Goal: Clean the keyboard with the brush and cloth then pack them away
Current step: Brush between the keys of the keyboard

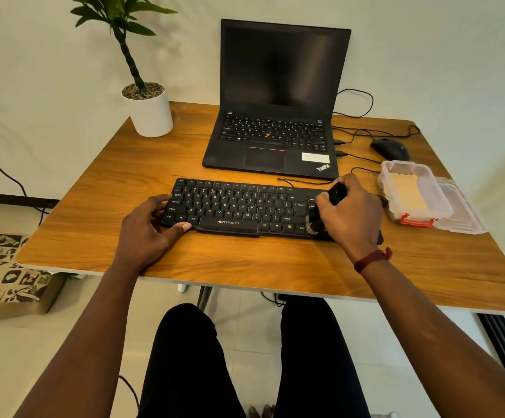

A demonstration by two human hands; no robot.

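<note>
The black keyboard (239, 206) lies flat on the wooden bench (245, 260), in the near middle, with its long side across the scene. The left hand (151, 224) holds the left end of the keyboard: the thumb lies along the near edge and the fingers are curled around the left side. The right hand (350, 212) is over the right end of the keyboard and it grips a black brush (337, 191). The handle of the brush comes out at the top of the fist, and the dark bristles point down and touch the keys at the right end. On the right wrist there is a red bracelet (371, 259).

To the right of the keyboard, just beside the right hand, stands a clear plastic box (390, 176) with a red clip on its near side. The box is open, and a yellow cloth (409, 194) lies inside it. The clear lid (462, 212) lies on the bench, touching the right side of the box.

Farther away, behind the keyboard, an open black laptop (275, 116) stands with a dark screen. A black mouse (391, 149) is to the right of it, with some black cables near. A plant in a white pot (151, 113) stands at the far left corner of the bench.
</note>
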